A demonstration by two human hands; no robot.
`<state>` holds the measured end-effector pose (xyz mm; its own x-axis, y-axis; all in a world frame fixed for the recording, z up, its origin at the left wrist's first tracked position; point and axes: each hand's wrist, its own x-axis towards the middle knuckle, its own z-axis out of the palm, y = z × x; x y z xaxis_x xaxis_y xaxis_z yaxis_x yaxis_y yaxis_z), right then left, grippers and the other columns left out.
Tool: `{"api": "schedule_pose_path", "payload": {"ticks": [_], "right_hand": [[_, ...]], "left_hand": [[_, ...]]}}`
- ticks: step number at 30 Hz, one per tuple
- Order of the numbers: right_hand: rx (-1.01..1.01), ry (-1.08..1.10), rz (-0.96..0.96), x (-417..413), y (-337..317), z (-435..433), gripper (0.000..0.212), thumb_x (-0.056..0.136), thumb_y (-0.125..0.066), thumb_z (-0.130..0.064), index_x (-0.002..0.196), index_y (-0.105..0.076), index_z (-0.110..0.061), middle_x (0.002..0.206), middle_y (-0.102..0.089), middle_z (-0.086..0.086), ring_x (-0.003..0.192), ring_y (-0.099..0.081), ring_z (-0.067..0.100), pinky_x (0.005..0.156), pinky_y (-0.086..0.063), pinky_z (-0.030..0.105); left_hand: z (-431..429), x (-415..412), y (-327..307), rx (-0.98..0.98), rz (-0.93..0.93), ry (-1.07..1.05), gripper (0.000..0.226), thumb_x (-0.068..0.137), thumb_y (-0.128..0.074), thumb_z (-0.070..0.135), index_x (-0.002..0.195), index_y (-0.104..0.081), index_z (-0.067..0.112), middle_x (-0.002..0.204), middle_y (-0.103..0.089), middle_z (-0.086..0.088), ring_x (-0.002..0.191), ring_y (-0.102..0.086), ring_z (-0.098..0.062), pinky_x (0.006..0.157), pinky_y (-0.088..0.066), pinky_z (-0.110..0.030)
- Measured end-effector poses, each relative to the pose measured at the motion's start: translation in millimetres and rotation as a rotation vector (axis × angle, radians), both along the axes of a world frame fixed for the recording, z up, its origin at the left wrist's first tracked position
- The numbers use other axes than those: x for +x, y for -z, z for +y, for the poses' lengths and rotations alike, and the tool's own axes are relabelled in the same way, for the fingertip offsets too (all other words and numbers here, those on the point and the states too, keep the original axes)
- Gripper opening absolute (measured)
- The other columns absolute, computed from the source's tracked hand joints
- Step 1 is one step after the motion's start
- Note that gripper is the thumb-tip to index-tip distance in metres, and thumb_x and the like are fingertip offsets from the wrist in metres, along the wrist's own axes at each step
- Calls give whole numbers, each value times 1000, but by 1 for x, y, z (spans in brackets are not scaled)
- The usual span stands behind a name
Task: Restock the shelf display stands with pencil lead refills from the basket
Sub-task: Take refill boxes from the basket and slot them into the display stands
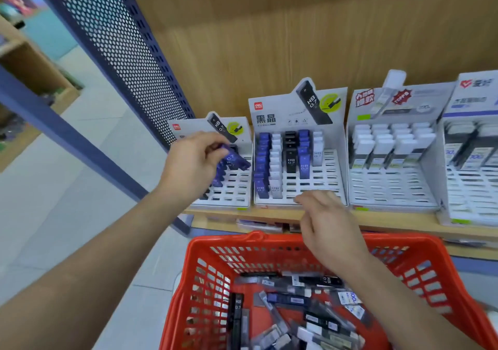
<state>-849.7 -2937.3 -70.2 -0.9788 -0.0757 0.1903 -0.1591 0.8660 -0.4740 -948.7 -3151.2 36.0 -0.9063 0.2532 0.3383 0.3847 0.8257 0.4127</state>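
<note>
Now left hand (194, 166) pinches flat rectangular blue refill case (238, 160), jutting 4 o'clock; right hand (328, 231) loose-fingered above slatted red basket (210, 243).

Left hand (192, 161): pinches a blue refill case (237, 158), tilted, over the slotted tray of the leftmost stand (237, 188).
Right hand (326, 223): fingers loose, holding nothing, above the far rim of the basket (215, 242).
Second stand (318, 177): blue, white and black cases upright in rows.
Basket contents: loose refill cases (291, 299) heaped inside.
Shelf (390, 219): wooden, carrying the stands side by side.
</note>
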Motion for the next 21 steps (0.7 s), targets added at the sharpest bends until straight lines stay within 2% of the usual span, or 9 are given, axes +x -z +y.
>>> {"api": "schedule_pose_path", "payload": {"ticks": [1, 3, 6, 8, 11, 14, 16, 18, 21], "right_hand": [[-10, -45, 11, 0, -3, -11, 34, 76, -65, 2, 107, -70, -9, 99, -68, 3, 92, -61, 26, 71, -58, 38], [7, -148, 3, -1, -10, -33, 35, 78, -62, -1, 111, -69, -11, 101, -67, 2, 94, -61, 24, 71, -58, 38], [45, -272, -73, -8, -19, -63, 45, 91, -48, -8, 135, -55, -14, 136, -54, 3, 125, -50, 24, 97, -50, 36], [83, -310, -182, -14, -24, -78, 52, 98, -42, -12, 149, -36, -17, 158, -29, 3, 144, -29, 22, 112, -36, 35], [158, -334, -261, -26, -26, -99, 60, 99, -40, -12, 155, -18, -17, 165, -7, 5, 151, -9, 21, 119, -28, 39], [216, -318, -316, -35, -17, -111, 63, 100, -41, -15, 156, -13, -15, 165, -3, 8, 152, -2, 22, 120, -26, 44], [256, -310, -338, -38, -10, -112, 64, 100, -41, -18, 156, -11, -14, 165, -2, 9, 152, 0, 23, 121, -21, 44], [286, -316, -342, -37, -5, -110, 63, 101, -39, -21, 157, -11, -13, 165, -1, 9, 152, 1, 22, 123, -15, 40], [299, -328, -318, -35, -1, -106, 61, 103, -35, -25, 157, -9, -13, 166, 1, 7, 152, 4, 19, 124, -12, 38]], "left_hand": [[-17, -4, 0, 33, -43, -80, 13, 86, -67, 12, 97, -73, 15, 85, -67, 0, 78, -59, -15, 79, -47, -26], [-45, -11, 4, 72, -88, -195, 13, 86, -67, 12, 98, -73, 15, 85, -69, 0, 78, -60, -13, 77, -46, -21], [-74, -19, 11, 95, -112, -264, 14, 87, -66, 9, 99, -73, 13, 82, -65, 5, 76, -59, -10, 69, -39, -11], [-78, -20, 16, 75, -97, -211, 14, 86, -67, 9, 98, -74, 12, 84, -65, 5, 80, -60, -12, 75, -43, -18], [-67, -17, 29, -33, -52, -9, 14, 84, -69, 11, 97, -75, 12, 90, -69, 0, 84, -61, -16, 81, -45, -23], [-59, -17, 46, -199, 32, 159, 11, 81, -65, 12, 87, -75, 10, 81, -71, -3, 77, -64, -22, 69, -49, -27], [-59, -19, 54, -259, 97, 179, 9, 74, -64, 11, 76, -72, 8, 70, -69, -3, 70, -58, -17, 63, -44, -30], [-60, -20, 58, -295, 162, 226, 4, 67, -66, 7, 67, -70, 7, 62, -66, -2, 67, -49, -13, 63, -38, -28], [-64, -25, 61, -344, 172, 260, 7, 64, -71, 1, 67, -70, 8, 63, -67, -2, 60, -58, -20, 64, -43, -26]]}}
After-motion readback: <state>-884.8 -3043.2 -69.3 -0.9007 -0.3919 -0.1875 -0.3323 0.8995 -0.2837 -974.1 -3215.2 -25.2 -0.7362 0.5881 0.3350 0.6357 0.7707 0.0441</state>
